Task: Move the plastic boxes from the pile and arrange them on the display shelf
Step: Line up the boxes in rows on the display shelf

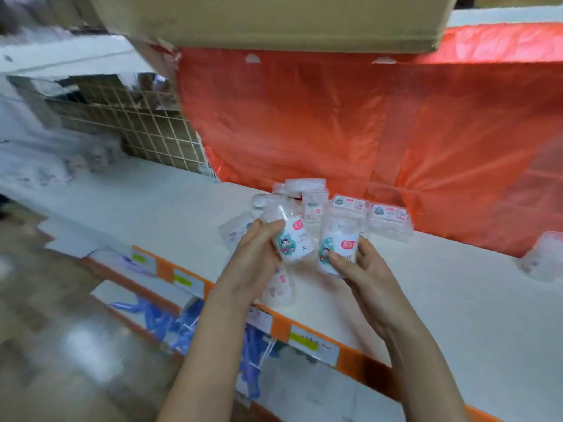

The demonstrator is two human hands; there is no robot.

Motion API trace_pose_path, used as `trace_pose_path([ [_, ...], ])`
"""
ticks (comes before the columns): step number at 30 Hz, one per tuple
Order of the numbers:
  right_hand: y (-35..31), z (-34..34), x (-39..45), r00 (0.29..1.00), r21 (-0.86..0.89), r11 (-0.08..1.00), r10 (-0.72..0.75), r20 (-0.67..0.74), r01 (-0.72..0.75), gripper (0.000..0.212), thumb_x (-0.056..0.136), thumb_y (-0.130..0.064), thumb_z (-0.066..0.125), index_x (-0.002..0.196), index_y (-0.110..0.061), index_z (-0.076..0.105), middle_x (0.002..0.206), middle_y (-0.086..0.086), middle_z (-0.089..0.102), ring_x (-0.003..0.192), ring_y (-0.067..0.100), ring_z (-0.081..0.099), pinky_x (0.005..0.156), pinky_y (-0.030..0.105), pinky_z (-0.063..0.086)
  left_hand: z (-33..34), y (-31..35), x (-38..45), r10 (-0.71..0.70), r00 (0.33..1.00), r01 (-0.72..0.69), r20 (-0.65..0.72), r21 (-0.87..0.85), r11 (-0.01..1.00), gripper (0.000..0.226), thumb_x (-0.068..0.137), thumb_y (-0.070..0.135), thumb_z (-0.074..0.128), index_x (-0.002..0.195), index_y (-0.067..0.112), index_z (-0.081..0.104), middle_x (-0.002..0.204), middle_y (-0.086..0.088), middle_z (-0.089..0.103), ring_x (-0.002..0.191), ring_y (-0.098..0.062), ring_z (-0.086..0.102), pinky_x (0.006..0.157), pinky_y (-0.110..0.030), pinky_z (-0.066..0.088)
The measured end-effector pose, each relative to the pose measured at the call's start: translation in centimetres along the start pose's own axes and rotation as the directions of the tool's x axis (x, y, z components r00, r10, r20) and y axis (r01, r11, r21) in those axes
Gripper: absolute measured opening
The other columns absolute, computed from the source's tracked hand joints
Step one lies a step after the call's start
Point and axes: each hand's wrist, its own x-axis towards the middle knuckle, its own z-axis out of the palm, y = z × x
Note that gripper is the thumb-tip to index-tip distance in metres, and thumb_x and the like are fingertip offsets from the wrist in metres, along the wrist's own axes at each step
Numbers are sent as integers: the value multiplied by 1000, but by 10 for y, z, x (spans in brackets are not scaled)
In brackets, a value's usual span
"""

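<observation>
Both forearms reach forward over the white display shelf (441, 300), palms turned inward toward each other. The left hand (259, 263) has its fingers curled round a clear plastic box (292, 239), tilted with its top leaning left; its grip is closed on that box. The right hand (365, 269) holds a second clear plastic box (338, 248), thumb across the front label and fingers wrapped behind, so that grip is closed too. The 2 boxes sit just beside each other, raised above the shelf.

Each box is a see-through, rounded container with a white paper label carrying a teal cartoon figure and a red tag. Behind them, a loose pile of boxes (335, 205) of the same glossy plastic rests on the shelf against a crinkled orange plastic sheet (365, 123). Another box (278, 287) lies on the shelf below the left hand. The shelf's front edge is an orange price strip (280, 328) with yellow-green tags. A wire grid panel (146, 123) stands at the left, and a cardboard carton (289, 22) overhangs the top.
</observation>
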Motion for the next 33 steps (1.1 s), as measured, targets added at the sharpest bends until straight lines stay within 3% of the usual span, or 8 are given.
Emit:
trace_pose_path([
  [4, 17, 74, 15, 986, -54, 998, 35, 162, -27, 59, 74, -22, 77, 127, -16, 51, 117, 0, 68, 111, 18, 63, 94, 33, 49, -57, 40, -26, 59, 995, -64, -74, -59, 996, 55, 71, 19, 61, 123, 3, 55, 108, -11, 67, 96, -23, 65, 80, -37, 57],
  [8, 43, 155, 25, 952, -43, 996, 82, 294, -72, 57, 78, -28, 71, 128, -21, 47, 121, 0, 65, 113, 17, 62, 98, 39, 46, -125, 79, -56, 122, 975, -111, -188, 66, 992, 57, 78, 19, 62, 129, -1, 50, 121, -22, 62, 111, -35, 60, 92, -46, 52],
  [12, 62, 241, 44, 915, -30, 992, 127, 384, -125, 57, 80, -26, 72, 130, -20, 44, 123, 5, 64, 110, 20, 63, 98, 43, 48, -197, 128, -79, 187, 952, -153, -243, 152, 976, 52, 79, 19, 66, 125, 0, 52, 112, -20, 65, 99, -28, 66, 80, -39, 57],
  [14, 72, 280, 55, 901, -22, 991, 129, 415, -132, 65, 76, -31, 76, 131, -19, 43, 125, 7, 63, 113, 24, 61, 101, 49, 44, -232, 149, -87, 210, 943, -170, -259, 169, 971, 54, 82, 22, 64, 128, -3, 50, 120, -24, 61, 110, -33, 61, 89, -41, 55],
  [20, 96, 363, 83, 857, 51, 960, 221, 466, -275, 39, 90, -8, 55, 128, -7, 46, 118, 13, 65, 97, 18, 69, 71, 25, 56, -314, 194, -93, 164, 938, -141, -306, 94, 985, 49, 91, 24, 50, 133, 0, 48, 126, -20, 59, 116, -30, 57, 95, -38, 51],
  [26, 119, 423, 126, 820, -13, 959, 248, 516, -282, 32, 86, -13, 55, 118, -10, 56, 110, 6, 71, 101, 17, 67, 81, 25, 56, -386, 228, -85, 169, 956, -130, -240, 173, 976, 54, 80, 24, 57, 127, -3, 52, 111, -15, 66, 99, -22, 66, 76, -30, 57],
  [30, 137, 471, 167, 813, -24, 963, 240, 530, -268, 52, 79, -21, 60, 128, -8, 52, 119, 9, 67, 111, 21, 63, 98, 34, 48, -441, 256, -61, 175, 954, -118, -244, 234, 965, 22, 90, 16, 52, 106, 4, 61, 88, -3, 74, 82, -13, 70, 69, -26, 56],
  [33, 146, 506, 200, 814, -17, 971, 211, 541, -240, 50, 77, -20, 60, 126, -6, 54, 112, 7, 69, 100, 15, 67, 82, 24, 52, -479, 285, -38, 179, 948, -95, -262, 306, 947, 24, 92, 16, 52, 112, 4, 59, 90, -3, 73, 85, -13, 69, 73, -28, 56],
])
